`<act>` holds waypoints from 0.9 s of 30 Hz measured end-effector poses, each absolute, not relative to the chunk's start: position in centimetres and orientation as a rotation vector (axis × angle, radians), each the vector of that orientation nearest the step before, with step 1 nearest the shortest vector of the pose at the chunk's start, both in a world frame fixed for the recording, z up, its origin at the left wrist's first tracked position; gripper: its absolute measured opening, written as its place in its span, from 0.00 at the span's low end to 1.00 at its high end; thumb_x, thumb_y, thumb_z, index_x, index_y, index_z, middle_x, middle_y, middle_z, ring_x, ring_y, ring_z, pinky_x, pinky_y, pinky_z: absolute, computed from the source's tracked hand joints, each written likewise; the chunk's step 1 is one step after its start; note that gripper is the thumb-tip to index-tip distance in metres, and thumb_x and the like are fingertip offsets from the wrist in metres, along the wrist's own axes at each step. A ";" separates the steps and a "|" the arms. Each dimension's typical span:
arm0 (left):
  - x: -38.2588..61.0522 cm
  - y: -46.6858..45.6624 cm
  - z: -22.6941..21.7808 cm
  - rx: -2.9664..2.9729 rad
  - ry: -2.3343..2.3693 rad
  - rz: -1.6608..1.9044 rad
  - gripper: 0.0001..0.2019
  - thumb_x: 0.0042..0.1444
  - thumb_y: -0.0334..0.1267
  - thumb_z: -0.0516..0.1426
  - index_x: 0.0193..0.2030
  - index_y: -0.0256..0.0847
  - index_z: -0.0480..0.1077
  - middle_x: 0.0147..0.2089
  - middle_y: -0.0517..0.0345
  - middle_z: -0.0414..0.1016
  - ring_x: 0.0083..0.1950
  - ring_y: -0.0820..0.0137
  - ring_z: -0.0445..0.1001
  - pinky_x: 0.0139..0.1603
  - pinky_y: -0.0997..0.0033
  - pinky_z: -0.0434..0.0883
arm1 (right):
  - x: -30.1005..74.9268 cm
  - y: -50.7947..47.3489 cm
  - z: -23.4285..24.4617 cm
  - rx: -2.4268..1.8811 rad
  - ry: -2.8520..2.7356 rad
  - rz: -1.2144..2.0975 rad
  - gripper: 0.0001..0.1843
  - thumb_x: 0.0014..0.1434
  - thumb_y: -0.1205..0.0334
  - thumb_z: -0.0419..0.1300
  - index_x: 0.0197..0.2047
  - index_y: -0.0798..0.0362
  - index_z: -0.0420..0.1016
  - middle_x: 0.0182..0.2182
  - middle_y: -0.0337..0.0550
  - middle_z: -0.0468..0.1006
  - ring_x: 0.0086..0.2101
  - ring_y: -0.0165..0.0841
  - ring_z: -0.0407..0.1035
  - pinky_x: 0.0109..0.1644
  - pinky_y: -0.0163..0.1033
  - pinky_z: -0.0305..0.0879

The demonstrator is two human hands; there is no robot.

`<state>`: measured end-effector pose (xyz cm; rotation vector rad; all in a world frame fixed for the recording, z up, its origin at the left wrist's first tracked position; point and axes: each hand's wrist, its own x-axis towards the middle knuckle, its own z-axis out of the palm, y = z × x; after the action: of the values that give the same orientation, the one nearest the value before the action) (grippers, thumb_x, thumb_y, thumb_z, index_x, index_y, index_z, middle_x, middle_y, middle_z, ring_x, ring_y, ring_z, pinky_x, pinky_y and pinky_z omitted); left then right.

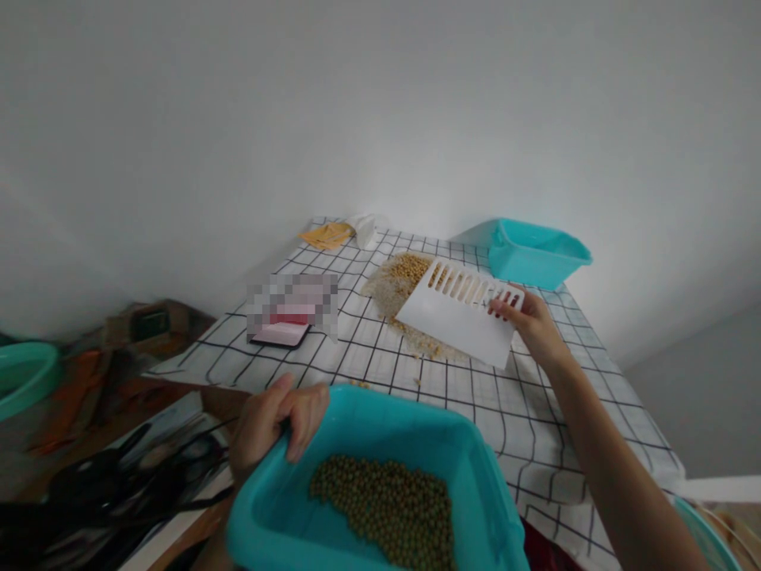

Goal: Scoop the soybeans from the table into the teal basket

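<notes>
My left hand [277, 420] is closed over the left rim of a teal plastic basin [410, 420] at the table's near edge. Small round greenish-brown beans [392, 503] lie on the basin's floor. In my right hand [532, 325] is a white slotted plastic board [455, 321], gripped at its right end and tilted over the table. Its slots run along the far edge. Behind and left of the board spreads a heap of yellow beans [407, 268] mixed with finer pale grains [380, 295], partly hidden by the board.
A second teal basin [538, 254] stands at the back right of the checked tablecloth [350, 361]. A phone [285, 333], partly pixelated, lies on the left. Yellow cloth [328, 235] and crumpled white material [364, 230] are at the back, against the wall. Clutter fills the lower left.
</notes>
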<state>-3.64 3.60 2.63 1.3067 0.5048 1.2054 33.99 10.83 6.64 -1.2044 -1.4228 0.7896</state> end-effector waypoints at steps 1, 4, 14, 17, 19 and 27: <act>-3.6 3.6 2.6 1.304 0.499 1.212 0.35 0.73 0.46 0.42 0.12 0.42 0.65 0.11 0.56 0.63 0.19 0.69 0.60 0.30 0.63 0.63 | 33.9 10.8 6.7 -1.199 -1.426 0.801 0.16 0.53 0.49 0.70 0.34 0.50 0.74 0.30 0.40 0.78 0.30 0.35 0.71 0.34 0.39 0.66; -3.8 3.8 2.6 1.317 0.481 1.196 0.35 0.73 0.46 0.42 0.13 0.42 0.66 0.12 0.56 0.64 0.19 0.69 0.61 0.30 0.63 0.63 | 33.5 10.7 6.6 -1.189 -1.460 0.841 0.15 0.54 0.49 0.69 0.34 0.50 0.75 0.29 0.40 0.78 0.30 0.34 0.70 0.34 0.38 0.65; -3.7 3.6 2.7 1.313 0.552 1.223 0.36 0.73 0.47 0.43 0.11 0.42 0.64 0.11 0.57 0.64 0.17 0.70 0.60 0.30 0.62 0.63 | 31.6 10.3 6.7 -1.179 -1.579 0.917 0.15 0.56 0.49 0.68 0.35 0.51 0.75 0.30 0.40 0.77 0.31 0.33 0.69 0.35 0.37 0.65; -3.9 3.9 2.8 1.390 0.490 1.171 0.36 0.73 0.49 0.42 0.12 0.42 0.66 0.11 0.55 0.65 0.19 0.68 0.63 0.30 0.63 0.64 | 31.3 10.2 6.4 -1.190 -1.586 0.971 0.15 0.56 0.49 0.68 0.34 0.51 0.74 0.29 0.39 0.76 0.29 0.32 0.67 0.34 0.36 0.63; -4.1 4.1 2.8 1.414 0.472 1.151 0.36 0.73 0.49 0.42 0.12 0.42 0.67 0.12 0.55 0.65 0.19 0.67 0.63 0.30 0.62 0.65 | 31.1 10.2 6.2 -1.196 -1.608 1.025 0.15 0.55 0.50 0.69 0.34 0.51 0.75 0.27 0.37 0.74 0.28 0.31 0.66 0.32 0.36 0.62; -4.1 3.8 3.0 1.393 0.539 1.158 0.36 0.72 0.50 0.43 0.12 0.43 0.66 0.12 0.55 0.65 0.18 0.67 0.63 0.31 0.60 0.65 | 29.6 9.9 6.0 -1.152 -1.742 1.249 0.13 0.55 0.51 0.69 0.36 0.52 0.78 0.28 0.39 0.77 0.27 0.30 0.67 0.31 0.35 0.63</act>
<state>-4.10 3.82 3.00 1.3935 0.5395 1.1577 29.64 9.90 6.03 -1.1518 -1.7415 1.2493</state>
